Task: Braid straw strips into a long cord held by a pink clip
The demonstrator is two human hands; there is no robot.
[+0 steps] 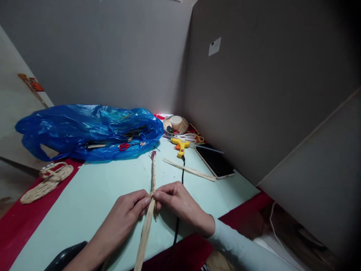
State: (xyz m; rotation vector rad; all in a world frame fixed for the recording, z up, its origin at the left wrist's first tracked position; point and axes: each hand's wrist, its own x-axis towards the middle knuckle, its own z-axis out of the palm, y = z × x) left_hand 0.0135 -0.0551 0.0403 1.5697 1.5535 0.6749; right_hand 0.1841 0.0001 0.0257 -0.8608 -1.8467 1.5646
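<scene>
left hand [130, 207] and right hand [180, 203] both pinching the near end of the braid [153, 171], thumbs and fingers closed on it; braid runs away from the hands, straw strip [144, 235] trails nearside; loose strip [194, 171], then glue gun [181, 145], beyond right hand; blue bag [84, 128] beyond left hand

You're in a craft workspace, a workshop corner by its look: grey panels [126, 56] enclose your table [98, 188], which carries a yellow glue gun [182, 144], white-handled scissors [184, 137], a braided strip [153, 171] and a woven sandal [46, 185].
</scene>
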